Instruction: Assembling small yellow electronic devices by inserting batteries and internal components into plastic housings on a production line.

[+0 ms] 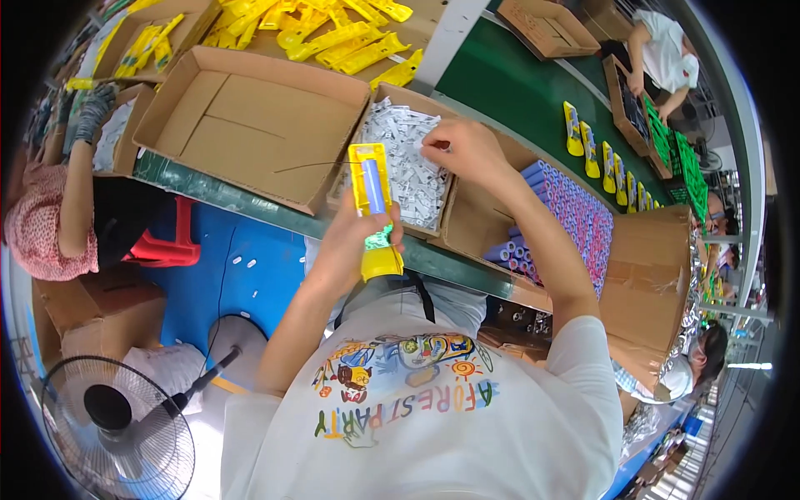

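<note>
My left hand is wrapped round the lower part of a long yellow plastic casing, held upright in front of my body. In the casing lies a purple cylindrical battery cell, with a small green circuit board below it. A thin dark wire sticks out to the left from the casing. Above a box full of small white parts, my right hand is closed, thumb and fingertips pinched together. Whatever sits between those fingertips is too small to make out.
Left of the white parts stands a shallow cardboard tray; yellow casings are heaped behind it. On the right, a carton holds purple cylindrical cells. Filled casings line a green conveyor. Co-workers sit left and far right; a fan stands lower left.
</note>
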`<action>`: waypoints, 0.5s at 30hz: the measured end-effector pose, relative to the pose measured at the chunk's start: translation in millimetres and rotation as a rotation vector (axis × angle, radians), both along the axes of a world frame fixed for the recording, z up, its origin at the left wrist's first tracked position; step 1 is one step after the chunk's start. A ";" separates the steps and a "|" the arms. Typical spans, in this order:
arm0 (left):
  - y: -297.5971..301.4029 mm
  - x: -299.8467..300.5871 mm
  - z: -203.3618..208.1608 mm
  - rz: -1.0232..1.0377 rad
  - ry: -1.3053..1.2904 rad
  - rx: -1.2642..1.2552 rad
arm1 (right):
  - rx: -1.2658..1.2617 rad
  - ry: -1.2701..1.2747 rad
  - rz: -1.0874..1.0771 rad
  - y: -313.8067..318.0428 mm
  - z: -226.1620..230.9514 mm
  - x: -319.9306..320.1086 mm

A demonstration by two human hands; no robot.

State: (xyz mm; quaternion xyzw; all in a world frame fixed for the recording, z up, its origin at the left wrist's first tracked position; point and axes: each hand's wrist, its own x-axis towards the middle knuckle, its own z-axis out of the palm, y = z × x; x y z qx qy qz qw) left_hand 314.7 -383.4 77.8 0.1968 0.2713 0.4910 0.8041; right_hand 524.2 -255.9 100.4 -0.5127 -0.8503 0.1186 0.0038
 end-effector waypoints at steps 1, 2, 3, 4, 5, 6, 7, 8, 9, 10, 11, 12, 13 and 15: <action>-2.0 2.8 1.3 -0.013 0.103 0.021 | -0.020 0.295 0.087 -3.3 2.5 5.1; -2.2 6.0 1.9 -0.035 0.206 0.041 | -0.042 0.589 0.166 -8.0 5.5 8.1; -2.4 9.1 -3.6 -0.041 0.245 0.068 | -0.046 0.678 0.173 -15.7 8.8 9.0; -2.1 11.5 -4.2 -0.036 0.240 0.069 | -0.047 0.673 0.178 -22.0 10.0 7.7; -1.1 14.1 -4.5 -0.055 0.223 0.077 | -0.027 0.733 0.210 -27.2 10.8 6.8; -0.2 16.1 -5.0 -0.074 0.207 0.085 | -0.008 0.793 0.243 -31.1 11.4 6.4; 0.0 17.7 -6.4 -0.071 0.204 0.086 | -0.008 0.790 0.246 -33.7 11.6 7.0; -0.9 19.2 -8.0 -0.098 0.211 0.158 | -0.097 0.796 0.225 -36.8 11.5 8.6; -1.6 20.6 -9.3 -0.125 0.218 0.230 | -0.186 0.801 0.203 -39.8 11.5 9.6; -1.8 22.0 -9.8 -0.125 0.216 0.229 | -0.187 0.800 0.203 -43.2 11.9 9.3; -2.0 23.4 -10.5 -0.122 0.214 0.255 | -0.240 0.888 0.160 -46.5 12.1 8.1; -2.1 24.1 -11.5 -0.119 0.213 0.279 | -0.294 0.975 0.116 -49.9 12.8 6.7; -2.2 23.8 -13.2 -0.119 0.214 0.277 | -0.296 0.976 0.116 -53.5 17.3 5.0; -1.9 22.9 -16.1 -0.124 0.251 0.261 | -0.356 0.925 0.004 -59.2 32.0 0.4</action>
